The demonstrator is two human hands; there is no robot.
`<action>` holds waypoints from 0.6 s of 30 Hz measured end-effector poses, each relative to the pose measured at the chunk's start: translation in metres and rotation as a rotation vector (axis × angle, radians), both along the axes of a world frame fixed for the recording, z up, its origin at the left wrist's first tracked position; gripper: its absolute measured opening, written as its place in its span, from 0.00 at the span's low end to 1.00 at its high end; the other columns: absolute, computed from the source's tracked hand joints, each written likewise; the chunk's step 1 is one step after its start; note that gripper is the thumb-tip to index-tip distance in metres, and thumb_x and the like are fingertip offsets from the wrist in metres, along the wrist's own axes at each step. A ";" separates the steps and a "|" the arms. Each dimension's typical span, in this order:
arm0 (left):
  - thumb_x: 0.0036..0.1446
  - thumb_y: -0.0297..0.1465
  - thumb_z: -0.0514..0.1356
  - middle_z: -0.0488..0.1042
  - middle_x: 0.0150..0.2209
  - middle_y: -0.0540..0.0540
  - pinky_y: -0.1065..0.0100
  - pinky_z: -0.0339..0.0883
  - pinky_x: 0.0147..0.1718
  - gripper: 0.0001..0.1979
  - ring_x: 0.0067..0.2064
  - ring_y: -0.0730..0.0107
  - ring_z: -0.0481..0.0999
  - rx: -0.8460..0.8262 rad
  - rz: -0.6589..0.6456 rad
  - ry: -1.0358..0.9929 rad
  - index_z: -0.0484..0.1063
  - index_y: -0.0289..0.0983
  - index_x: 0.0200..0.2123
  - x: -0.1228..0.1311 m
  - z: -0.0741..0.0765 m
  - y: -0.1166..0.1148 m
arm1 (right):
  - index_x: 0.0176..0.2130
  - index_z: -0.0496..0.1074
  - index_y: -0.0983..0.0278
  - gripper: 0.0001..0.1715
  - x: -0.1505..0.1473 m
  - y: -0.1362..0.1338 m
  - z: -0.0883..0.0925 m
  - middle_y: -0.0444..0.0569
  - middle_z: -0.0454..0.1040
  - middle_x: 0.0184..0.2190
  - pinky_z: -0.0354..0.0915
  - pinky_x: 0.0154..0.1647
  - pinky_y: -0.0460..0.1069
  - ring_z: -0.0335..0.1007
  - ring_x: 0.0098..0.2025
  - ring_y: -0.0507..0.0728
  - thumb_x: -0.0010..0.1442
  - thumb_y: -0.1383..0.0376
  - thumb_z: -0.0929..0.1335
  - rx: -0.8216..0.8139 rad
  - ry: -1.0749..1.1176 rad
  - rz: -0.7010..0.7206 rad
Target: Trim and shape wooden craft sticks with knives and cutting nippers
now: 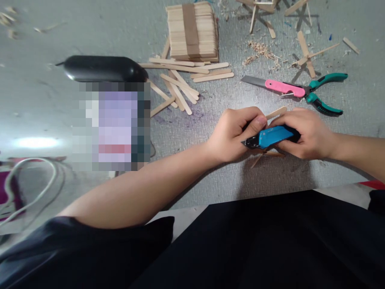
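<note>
Right of centre, a person's right hand (pixel 306 132) wraps a blue cutter (pixel 272 137); the left hand (pixel 231 134) pinches a wooden stick (pixel 277 113). Pliers (pixel 314 85) lie above; below, grey tabletop (pixel 207 186) stretches to its near edge.

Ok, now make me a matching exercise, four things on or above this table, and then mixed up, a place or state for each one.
Things:
1. Blue cutter
2. Pliers
3. Stacked sticks
4. Pink-handled blade

Places and states:
A. Wrapped with a brown band
B. Lying on the table, tip toward the picture's left
C. Green handles spread apart
D. Gripped in the right hand

Pairs: 1-D, 2-C, 3-A, 4-B
</note>
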State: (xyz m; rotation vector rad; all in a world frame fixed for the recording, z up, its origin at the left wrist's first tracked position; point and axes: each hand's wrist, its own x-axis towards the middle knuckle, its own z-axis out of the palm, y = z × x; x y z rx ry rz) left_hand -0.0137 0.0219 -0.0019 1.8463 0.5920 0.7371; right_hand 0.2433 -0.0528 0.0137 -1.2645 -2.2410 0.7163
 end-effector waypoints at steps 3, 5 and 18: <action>0.86 0.55 0.57 0.78 0.28 0.48 0.67 0.66 0.28 0.31 0.28 0.72 0.75 0.014 -0.006 -0.003 0.77 0.39 0.35 0.000 -0.001 0.000 | 0.52 0.84 0.55 0.13 -0.001 0.000 0.000 0.49 0.92 0.45 0.70 0.48 0.60 0.86 0.44 0.66 0.70 0.57 0.73 0.000 -0.008 -0.001; 0.86 0.55 0.57 0.78 0.28 0.48 0.67 0.66 0.29 0.31 0.29 0.73 0.75 0.020 -0.012 -0.003 0.77 0.39 0.35 0.000 -0.001 0.000 | 0.53 0.84 0.55 0.14 0.000 0.000 0.000 0.49 0.92 0.45 0.71 0.48 0.60 0.87 0.45 0.66 0.70 0.57 0.73 -0.007 -0.011 -0.003; 0.86 0.56 0.56 0.79 0.28 0.47 0.65 0.68 0.29 0.31 0.29 0.71 0.76 0.001 -0.011 0.019 0.77 0.39 0.35 -0.001 0.001 0.000 | 0.53 0.83 0.54 0.13 0.000 0.000 0.001 0.48 0.92 0.46 0.71 0.48 0.61 0.87 0.45 0.66 0.71 0.56 0.73 -0.020 -0.020 0.003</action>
